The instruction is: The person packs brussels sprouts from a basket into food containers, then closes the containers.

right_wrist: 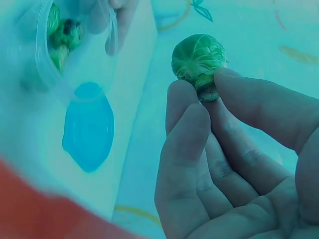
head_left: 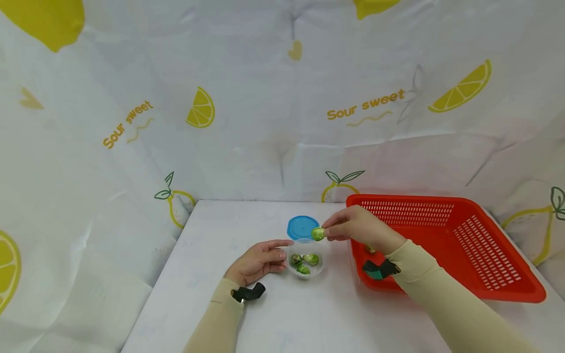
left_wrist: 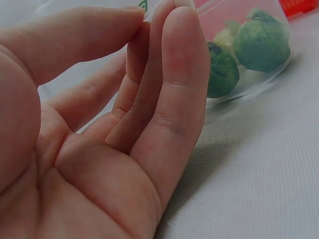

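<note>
A green Brussels sprout [head_left: 318, 234] is pinched between the thumb and fingertips of my right hand [head_left: 359, 228], above the far rim of a small clear plastic container [head_left: 304, 276]. In the right wrist view the sprout [right_wrist: 199, 57] shows its cut stem towards the fingers. Several sprouts [head_left: 311, 259] lie inside the container. My left hand [head_left: 260, 261] is at the container's left side, its fingertips touching the wall near the rim. The left wrist view shows its fingers [left_wrist: 182, 74] loosely bent, with sprouts [left_wrist: 261, 42] visible through the clear wall beyond them.
A blue lid [head_left: 302, 227] lies on the white table [head_left: 194, 294] just behind the container. To the right stands a large red plastic basket [head_left: 441, 245], with a sprout [head_left: 371, 249] partly hidden by the right wrist. A lemon-printed sheet [head_left: 265, 98] hangs behind the table.
</note>
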Action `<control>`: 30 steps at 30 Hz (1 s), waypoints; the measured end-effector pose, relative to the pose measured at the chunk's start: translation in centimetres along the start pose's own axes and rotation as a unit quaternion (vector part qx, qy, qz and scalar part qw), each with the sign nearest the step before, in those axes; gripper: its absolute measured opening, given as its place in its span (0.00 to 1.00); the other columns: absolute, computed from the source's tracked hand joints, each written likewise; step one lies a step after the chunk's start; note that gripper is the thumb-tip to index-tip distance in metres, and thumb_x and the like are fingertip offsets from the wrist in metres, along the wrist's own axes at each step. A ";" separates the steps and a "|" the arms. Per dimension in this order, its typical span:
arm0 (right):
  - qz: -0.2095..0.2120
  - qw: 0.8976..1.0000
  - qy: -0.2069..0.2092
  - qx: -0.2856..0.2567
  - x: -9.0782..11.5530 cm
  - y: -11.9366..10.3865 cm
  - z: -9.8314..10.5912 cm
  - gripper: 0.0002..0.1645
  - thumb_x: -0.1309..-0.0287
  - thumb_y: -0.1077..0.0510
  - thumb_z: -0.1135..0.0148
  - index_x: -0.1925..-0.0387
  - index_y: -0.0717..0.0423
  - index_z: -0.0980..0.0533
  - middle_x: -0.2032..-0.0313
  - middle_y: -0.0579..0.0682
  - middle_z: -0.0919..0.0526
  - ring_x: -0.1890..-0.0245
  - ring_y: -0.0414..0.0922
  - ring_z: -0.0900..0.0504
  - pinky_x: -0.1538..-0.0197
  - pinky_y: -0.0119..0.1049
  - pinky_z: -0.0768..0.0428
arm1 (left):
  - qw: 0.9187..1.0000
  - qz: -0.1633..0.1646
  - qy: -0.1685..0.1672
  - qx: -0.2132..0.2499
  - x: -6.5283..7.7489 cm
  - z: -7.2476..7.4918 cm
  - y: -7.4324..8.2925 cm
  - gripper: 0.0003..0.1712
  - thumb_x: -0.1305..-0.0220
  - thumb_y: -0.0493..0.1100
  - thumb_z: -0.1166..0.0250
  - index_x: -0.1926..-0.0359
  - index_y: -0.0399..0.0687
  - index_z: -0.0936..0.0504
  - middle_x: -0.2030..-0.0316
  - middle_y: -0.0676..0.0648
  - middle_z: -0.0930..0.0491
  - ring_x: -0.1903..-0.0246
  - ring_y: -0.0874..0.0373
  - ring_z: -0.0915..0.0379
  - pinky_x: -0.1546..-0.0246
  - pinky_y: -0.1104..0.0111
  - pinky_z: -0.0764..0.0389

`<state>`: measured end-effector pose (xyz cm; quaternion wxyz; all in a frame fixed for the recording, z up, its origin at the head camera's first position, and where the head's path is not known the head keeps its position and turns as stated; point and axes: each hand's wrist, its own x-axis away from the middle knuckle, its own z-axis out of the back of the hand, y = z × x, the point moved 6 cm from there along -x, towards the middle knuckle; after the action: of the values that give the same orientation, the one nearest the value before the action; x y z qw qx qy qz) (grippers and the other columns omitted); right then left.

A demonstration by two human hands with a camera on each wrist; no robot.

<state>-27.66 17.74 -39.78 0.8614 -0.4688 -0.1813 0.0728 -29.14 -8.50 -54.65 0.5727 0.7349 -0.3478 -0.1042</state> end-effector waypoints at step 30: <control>-0.057 0.997 -0.033 0.047 -1.5 -0.1 -4.0 0.13 0.32 0.58 0.27 0.50 0.61 0.11 0.61 0.51 0.08 0.56 0.53 0.09 0.45 0.45 0.09 | 1.000 -0.005 -0.003 0.005 0.0 -0.1 -0.1 0.30 0.22 0.38 0.34 0.23 0.42 0.27 0.59 0.51 0.17 0.61 0.60 0.13 0.50 0.70 0.11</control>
<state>-27.57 14.08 -42.07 0.8788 -0.4137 -0.2328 0.0475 -29.03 -8.45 -54.67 0.5680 0.7390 -0.3461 -0.1073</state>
